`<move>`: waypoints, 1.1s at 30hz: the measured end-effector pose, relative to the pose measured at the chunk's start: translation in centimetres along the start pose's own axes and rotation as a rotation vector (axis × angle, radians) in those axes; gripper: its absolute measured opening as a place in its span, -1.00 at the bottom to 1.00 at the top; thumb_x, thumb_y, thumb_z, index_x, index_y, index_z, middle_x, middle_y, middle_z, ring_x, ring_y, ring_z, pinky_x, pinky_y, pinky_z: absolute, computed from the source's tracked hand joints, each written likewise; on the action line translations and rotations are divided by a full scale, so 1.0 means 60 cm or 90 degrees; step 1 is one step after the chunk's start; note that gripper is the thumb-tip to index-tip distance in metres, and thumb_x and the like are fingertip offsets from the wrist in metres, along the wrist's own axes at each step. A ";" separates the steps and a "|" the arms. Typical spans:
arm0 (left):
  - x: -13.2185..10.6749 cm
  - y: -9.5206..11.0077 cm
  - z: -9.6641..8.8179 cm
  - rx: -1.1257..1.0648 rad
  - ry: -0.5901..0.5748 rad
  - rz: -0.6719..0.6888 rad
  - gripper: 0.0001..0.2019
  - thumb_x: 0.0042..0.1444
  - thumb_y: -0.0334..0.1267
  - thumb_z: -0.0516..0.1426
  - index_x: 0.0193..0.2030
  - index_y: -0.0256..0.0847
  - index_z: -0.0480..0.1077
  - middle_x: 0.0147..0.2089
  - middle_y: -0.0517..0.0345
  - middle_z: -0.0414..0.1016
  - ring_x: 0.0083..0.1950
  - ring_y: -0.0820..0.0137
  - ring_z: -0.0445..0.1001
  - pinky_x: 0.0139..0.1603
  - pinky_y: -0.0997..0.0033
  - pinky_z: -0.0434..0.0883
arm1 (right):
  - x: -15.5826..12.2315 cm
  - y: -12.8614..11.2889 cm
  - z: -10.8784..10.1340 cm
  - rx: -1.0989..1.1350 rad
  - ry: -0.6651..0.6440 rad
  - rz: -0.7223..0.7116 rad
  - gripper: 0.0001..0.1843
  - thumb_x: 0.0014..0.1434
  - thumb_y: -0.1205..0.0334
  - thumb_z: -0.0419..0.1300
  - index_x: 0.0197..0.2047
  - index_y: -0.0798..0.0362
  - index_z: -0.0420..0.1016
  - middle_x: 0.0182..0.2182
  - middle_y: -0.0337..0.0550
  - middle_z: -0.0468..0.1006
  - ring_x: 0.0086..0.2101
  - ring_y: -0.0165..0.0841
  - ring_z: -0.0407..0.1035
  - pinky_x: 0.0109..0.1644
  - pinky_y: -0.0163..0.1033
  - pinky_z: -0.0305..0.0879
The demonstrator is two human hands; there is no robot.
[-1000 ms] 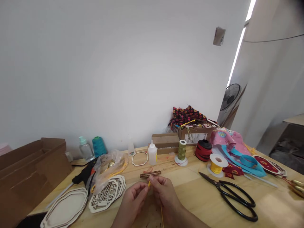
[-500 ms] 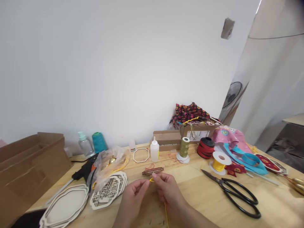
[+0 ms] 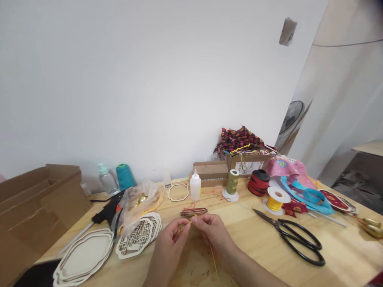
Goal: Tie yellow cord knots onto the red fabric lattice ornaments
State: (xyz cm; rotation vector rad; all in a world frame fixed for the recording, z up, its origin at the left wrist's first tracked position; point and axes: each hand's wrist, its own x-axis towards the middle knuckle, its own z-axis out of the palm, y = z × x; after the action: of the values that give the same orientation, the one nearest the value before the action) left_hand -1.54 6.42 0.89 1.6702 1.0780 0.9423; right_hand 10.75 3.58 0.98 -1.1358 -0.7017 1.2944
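Observation:
Thin yellow cord (image 3: 213, 257) runs between my two hands, and a loose end hangs below the right one. My left hand (image 3: 172, 241) pinches the cord between thumb and index finger. With thumb and forefinger, my right hand (image 3: 214, 233) grips the same cord close beside the left fingertips. A small loop or knot seems to stick up at the fingertips, too small to make out clearly. Just beyond the fingers lies a small stack of red and brown wooden pieces (image 3: 194, 212). Black-handled scissors (image 3: 287, 235) lie partly open to the right of my hands.
Patterned cut-out wooden panels (image 3: 139, 237) and plain panels (image 3: 85, 255) lie left, near a cardboard box (image 3: 38, 215). Behind stand a glue bottle (image 3: 195, 187), a green thread spool (image 3: 232, 183), a red cord spool (image 3: 259, 183) and a yellow cord spool (image 3: 274, 203).
Both hands stay close together on the yellow cord. The fingertips have shifted slightly, and a strand now shows across my left fingers. The view has tilted a little.

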 end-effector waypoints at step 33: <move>0.000 0.023 0.010 -0.311 0.031 -0.249 -0.71 -0.35 -0.08 0.23 -0.55 -0.26 0.36 -0.85 0.53 -0.08 -0.79 0.68 -0.21 -0.76 0.63 -0.26 | -0.002 0.004 0.005 0.049 -0.023 0.018 -0.68 -0.29 0.06 0.30 -0.63 0.19 0.44 -0.82 -0.43 0.09 -0.73 -0.63 -0.23 -0.65 -0.38 -0.37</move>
State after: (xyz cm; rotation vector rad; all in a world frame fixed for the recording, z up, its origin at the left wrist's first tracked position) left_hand -0.64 5.96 2.02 0.9998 1.0530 0.8993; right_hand 10.39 3.49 0.90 -1.0661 -0.6585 1.3570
